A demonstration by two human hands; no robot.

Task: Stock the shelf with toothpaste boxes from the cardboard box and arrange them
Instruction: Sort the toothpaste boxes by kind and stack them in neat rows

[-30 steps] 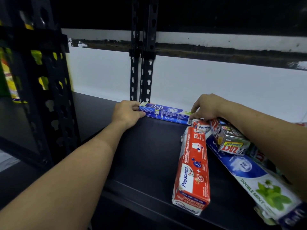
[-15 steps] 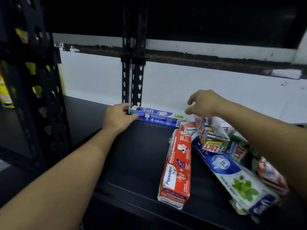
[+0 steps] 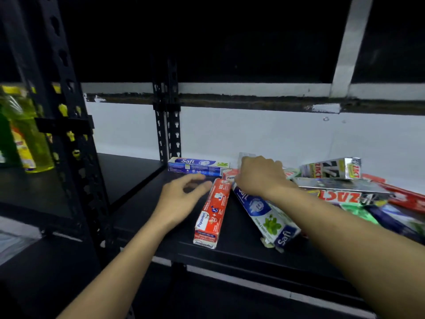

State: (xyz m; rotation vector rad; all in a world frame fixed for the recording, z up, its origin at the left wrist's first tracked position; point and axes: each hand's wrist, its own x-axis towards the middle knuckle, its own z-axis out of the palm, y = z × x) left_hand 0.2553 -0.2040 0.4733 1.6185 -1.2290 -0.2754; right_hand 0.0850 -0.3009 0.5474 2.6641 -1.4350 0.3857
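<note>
A blue Safi box (image 3: 197, 166) lies along the back of the black shelf (image 3: 138, 210). In front of it a red Pepsodent box (image 3: 212, 212) and a white-and-blue Safi Double Mint box (image 3: 268, 216) point toward me. My left hand (image 3: 181, 199) hovers just left of the Pepsodent box with fingers spread, holding nothing. My right hand (image 3: 259, 176) reaches over the Double Mint box, fingers curled on the end of a grey toothpaste box (image 3: 246, 157) that is mostly hidden behind it. Silver Zact boxes (image 3: 331, 170) lie piled to the right.
More red, green and dark boxes (image 3: 391, 210) lie jumbled at the right end of the shelf. A black slotted post (image 3: 167, 130) stands at the back, another post (image 3: 66, 139) at the left. Yellow bottles (image 3: 25, 134) stand on the neighbouring shelf. A white wall is behind.
My left hand has let go of the blue Safi box and drawn back toward the Pepsodent box. My right hand has dropped from above the pile onto a grey box.
</note>
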